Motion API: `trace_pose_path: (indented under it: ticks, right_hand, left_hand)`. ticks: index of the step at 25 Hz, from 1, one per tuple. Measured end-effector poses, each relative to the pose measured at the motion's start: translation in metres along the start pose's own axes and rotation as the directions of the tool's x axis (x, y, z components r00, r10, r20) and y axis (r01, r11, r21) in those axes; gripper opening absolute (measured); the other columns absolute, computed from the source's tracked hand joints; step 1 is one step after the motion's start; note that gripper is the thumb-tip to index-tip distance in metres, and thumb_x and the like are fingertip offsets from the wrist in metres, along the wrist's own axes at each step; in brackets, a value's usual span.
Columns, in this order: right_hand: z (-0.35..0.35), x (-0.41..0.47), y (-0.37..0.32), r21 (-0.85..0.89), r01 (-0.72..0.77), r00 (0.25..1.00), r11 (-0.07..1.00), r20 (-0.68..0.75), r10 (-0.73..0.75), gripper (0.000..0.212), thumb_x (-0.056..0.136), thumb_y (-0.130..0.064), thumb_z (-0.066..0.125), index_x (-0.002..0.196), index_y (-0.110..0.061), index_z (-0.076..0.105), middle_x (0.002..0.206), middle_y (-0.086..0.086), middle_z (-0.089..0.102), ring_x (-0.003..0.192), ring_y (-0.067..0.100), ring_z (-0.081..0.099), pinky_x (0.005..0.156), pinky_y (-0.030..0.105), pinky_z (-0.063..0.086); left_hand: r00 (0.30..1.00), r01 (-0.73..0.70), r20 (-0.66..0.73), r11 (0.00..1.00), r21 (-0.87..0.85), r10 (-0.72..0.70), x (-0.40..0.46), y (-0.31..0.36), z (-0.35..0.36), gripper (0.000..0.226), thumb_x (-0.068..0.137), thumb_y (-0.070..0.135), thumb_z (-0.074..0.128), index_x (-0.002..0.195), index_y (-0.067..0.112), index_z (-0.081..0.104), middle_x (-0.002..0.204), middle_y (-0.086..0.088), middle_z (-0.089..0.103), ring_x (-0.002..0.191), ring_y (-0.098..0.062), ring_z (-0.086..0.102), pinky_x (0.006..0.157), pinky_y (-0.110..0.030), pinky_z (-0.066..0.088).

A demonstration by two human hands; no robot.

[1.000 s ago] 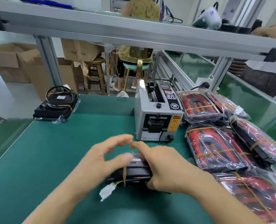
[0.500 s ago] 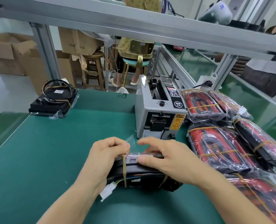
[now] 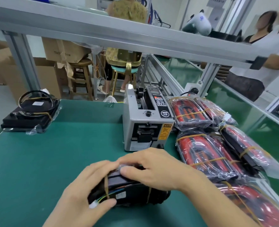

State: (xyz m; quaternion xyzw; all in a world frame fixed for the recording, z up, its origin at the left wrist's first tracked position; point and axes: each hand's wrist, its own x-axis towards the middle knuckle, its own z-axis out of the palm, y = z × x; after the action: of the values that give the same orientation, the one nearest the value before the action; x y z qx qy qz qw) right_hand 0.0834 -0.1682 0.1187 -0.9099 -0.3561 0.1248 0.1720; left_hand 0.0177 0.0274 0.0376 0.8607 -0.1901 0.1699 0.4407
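From the head camera, a black unit (image 3: 132, 192) lies on the green table (image 3: 37, 161), near its front edge and just in front of the grey dispenser (image 3: 145, 126), without touching it. The left hand (image 3: 86, 189) grips the unit's left end, with fingers curled over the top and the thumb pressed low on the near face beside a white connector (image 3: 92, 205). Thin coloured wires run from that connector under a tan band (image 3: 106, 185) that wraps the unit. The right hand (image 3: 156, 169) lies over the top of the unit and holds it, the thumb on the near upper edge and the fingers bent over the far side. Its fingertips meet those of the left hand, and what lies under them is too blurred to tell. A second band (image 3: 149, 193) crosses the unit further right. To the right of the dispenser, bagged bundles (image 3: 200, 148) of red and black cable are piled along the table's edge. At the far left corner, well apart from the hands, sits another black box (image 3: 27, 117) in clear wrap with a coiled cable on top.
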Motion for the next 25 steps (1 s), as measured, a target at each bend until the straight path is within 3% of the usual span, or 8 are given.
trace_pose_path:
  ticks: [2, 4, 5, 7, 10, 16, 21, 25]
  right_hand:
    - [-0.005, -0.007, 0.013, 0.023, 0.021, 0.947, 1.000, -0.320, -0.012, 0.025, 0.093, -0.041, 0.053, 0.107, -0.029, 0.070, 0.105, -0.013, 0.071, 0.101, 0.005, 0.062, 0.093, 0.030, 0.046]
    - [-0.008, -0.020, 0.039, 0.228, -0.074, 0.728, 0.971, -0.653, 0.209, 0.016, 0.089, -0.033, 0.061, 0.084, -0.023, 0.072, 0.084, -0.015, 0.071, 0.082, 0.000, 0.062, 0.079, 0.023, 0.048]
    - [-0.008, -0.025, 0.052, 0.416, -0.125, 0.636, 0.901, -0.663, 0.395, 0.013, 0.087, -0.030, 0.063, 0.079, -0.025, 0.072, 0.078, -0.017, 0.070, 0.074, -0.001, 0.061, 0.073, 0.019, 0.047]
    - [0.002, -0.021, 0.068, 0.731, -0.187, 0.585, 0.656, -0.453, 0.672, 0.016, 0.086, -0.026, 0.067, 0.072, -0.025, 0.073, 0.072, -0.015, 0.066, 0.066, 0.006, 0.054, 0.065, 0.020, 0.043]
    - [0.022, 0.006, 0.071, 0.897, -0.163, 0.552, 0.411, -0.262, 0.792, 0.013, 0.086, -0.019, 0.070, 0.076, -0.025, 0.075, 0.062, -0.015, 0.065, 0.059, 0.005, 0.050, 0.062, 0.019, 0.042]
    - [0.022, 0.039, 0.060, 0.960, -0.046, 0.505, 0.274, -0.214, 0.836, 0.008, 0.082, -0.019, 0.075, 0.075, -0.023, 0.073, 0.048, -0.018, 0.057, 0.052, 0.000, 0.045, 0.061, 0.018, 0.039]
    - [0.021, 0.049, 0.052, 0.974, -0.033, 0.389, 0.225, -0.195, 0.900, 0.009, 0.079, -0.018, 0.078, 0.076, -0.020, 0.070, 0.081, -0.003, 0.070, 0.053, 0.006, 0.041, 0.065, 0.025, 0.042]
    - [0.023, 0.060, 0.046, 0.985, -0.003, 0.284, 0.171, -0.163, 0.945, 0.015, 0.079, -0.015, 0.076, 0.070, -0.020, 0.066, 0.077, -0.001, 0.067, 0.061, 0.014, 0.051, 0.067, 0.027, 0.045]
  left_hand:
    - [0.988, 0.137, -0.055, 0.983, -0.122, -0.145, -0.003, -0.007, 0.001, 0.077, 0.048, 0.029, 0.083, 0.117, 0.051, 0.055, 0.114, 0.023, 0.063, 0.105, 0.004, 0.060, 0.090, -0.003, 0.039]
    - [0.962, 0.172, -0.198, 0.980, -0.102, -0.189, -0.009, -0.012, 0.005, 0.076, 0.044, 0.025, 0.088, 0.110, 0.048, 0.059, 0.108, 0.023, 0.065, 0.097, 0.007, 0.061, 0.087, 0.000, 0.038]
    - [0.943, 0.191, -0.258, 0.976, -0.102, -0.212, -0.011, -0.012, 0.007, 0.076, 0.044, 0.020, 0.093, 0.107, 0.047, 0.061, 0.106, 0.021, 0.066, 0.094, 0.007, 0.062, 0.087, 0.000, 0.039]
    - [0.917, 0.212, -0.318, 0.970, -0.118, -0.239, -0.017, -0.010, 0.015, 0.077, 0.043, 0.008, 0.096, 0.102, 0.043, 0.062, 0.102, 0.018, 0.067, 0.089, 0.005, 0.063, 0.085, 0.001, 0.039]
    - [0.917, 0.190, -0.338, 0.977, -0.096, -0.212, -0.017, 0.001, 0.021, 0.065, 0.044, 0.022, 0.087, 0.102, 0.039, 0.062, 0.101, 0.015, 0.065, 0.089, 0.006, 0.061, 0.084, 0.002, 0.038]
    - [0.896, 0.163, -0.397, 0.979, -0.119, -0.197, -0.026, 0.001, 0.017, 0.059, 0.047, 0.024, 0.082, 0.103, 0.034, 0.066, 0.102, 0.016, 0.066, 0.092, 0.002, 0.062, 0.089, -0.002, 0.039]
    - [0.893, 0.112, -0.431, 0.991, -0.071, -0.132, -0.030, 0.001, 0.014, 0.052, 0.055, 0.038, 0.079, 0.105, 0.028, 0.067, 0.104, 0.015, 0.064, 0.097, -0.003, 0.060, 0.093, -0.006, 0.038]
    - [0.896, 0.084, -0.435, 0.996, -0.037, -0.092, -0.028, 0.004, 0.017, 0.052, 0.056, 0.036, 0.079, 0.104, 0.019, 0.068, 0.105, 0.009, 0.064, 0.098, -0.005, 0.059, 0.093, -0.008, 0.039]
